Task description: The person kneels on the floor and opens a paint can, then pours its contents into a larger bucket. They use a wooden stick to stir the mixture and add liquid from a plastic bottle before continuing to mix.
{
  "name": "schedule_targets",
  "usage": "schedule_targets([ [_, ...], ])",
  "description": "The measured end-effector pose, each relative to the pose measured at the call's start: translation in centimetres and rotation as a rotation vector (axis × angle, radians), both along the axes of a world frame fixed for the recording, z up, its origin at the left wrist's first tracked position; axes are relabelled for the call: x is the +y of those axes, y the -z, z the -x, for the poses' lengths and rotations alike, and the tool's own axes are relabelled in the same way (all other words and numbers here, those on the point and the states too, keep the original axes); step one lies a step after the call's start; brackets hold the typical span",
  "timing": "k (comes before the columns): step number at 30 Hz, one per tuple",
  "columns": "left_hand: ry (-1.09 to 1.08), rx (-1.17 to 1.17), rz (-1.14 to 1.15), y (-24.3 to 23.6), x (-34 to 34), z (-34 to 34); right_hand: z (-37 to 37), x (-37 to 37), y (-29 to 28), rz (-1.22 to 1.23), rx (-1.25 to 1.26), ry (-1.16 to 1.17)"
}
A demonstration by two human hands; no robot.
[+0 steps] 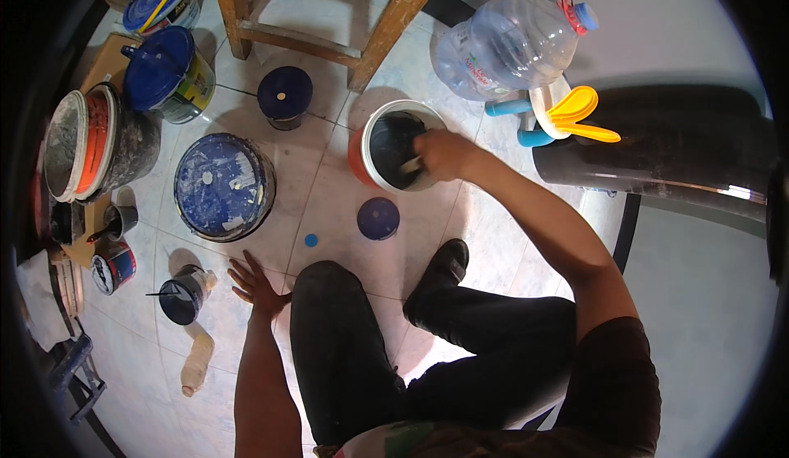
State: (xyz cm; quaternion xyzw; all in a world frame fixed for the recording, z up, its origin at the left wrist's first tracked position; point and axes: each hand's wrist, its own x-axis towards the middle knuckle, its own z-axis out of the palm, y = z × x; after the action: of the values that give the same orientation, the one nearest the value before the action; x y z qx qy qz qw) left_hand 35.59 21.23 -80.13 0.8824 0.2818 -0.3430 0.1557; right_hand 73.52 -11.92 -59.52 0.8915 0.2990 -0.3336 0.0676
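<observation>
My right hand [448,156] reaches into the mouth of an orange bucket with a white rim [360,158], fingers closed round a short pale handle [412,165]. The far end of that tool is hidden in the bucket, so its kind does not show. Dark grey material [394,142] covers the bucket's inside. My left hand [259,288] spreads its fingers on the tiled floor and holds nothing. Just beyond it stands a tub with a paint-smeared blue lid [215,180]. A small round dark-blue lid [378,219] lies between my knee and the bucket.
A blue-lidded tin [284,96] stands under a wooden stool [300,39]. Large water bottle [514,43] and yellow-handled item [575,113] are far right, near a dark cylinder [657,138]. Several buckets [136,142] and a dark cup [178,300] line the left.
</observation>
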Motion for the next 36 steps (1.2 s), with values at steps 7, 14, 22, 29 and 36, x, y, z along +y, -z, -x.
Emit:
schedule_targets([
  [7,-0.001,0.024,0.025,-0.8,-0.2,-0.1,0.5,-0.2,1.0,0.033,-0.008,-0.121],
  [14,0.024,0.053,-0.012,-0.5,0.2,-0.1,-0.7,-0.7,0.9,-0.008,-0.143,0.077],
  [22,0.004,0.036,0.006,-0.7,-0.3,-0.5,-2.1,-0.5,0.1,-0.004,-0.191,0.150],
  [29,-0.028,0.033,0.033,-0.8,-0.2,-0.4,0.2,1.7,2.9,-0.183,-0.098,-0.103],
  [36,-0.033,0.003,0.040,-0.8,0.0,-0.3,2.8,-1.7,1.9,-0.171,-0.053,-0.183],
])
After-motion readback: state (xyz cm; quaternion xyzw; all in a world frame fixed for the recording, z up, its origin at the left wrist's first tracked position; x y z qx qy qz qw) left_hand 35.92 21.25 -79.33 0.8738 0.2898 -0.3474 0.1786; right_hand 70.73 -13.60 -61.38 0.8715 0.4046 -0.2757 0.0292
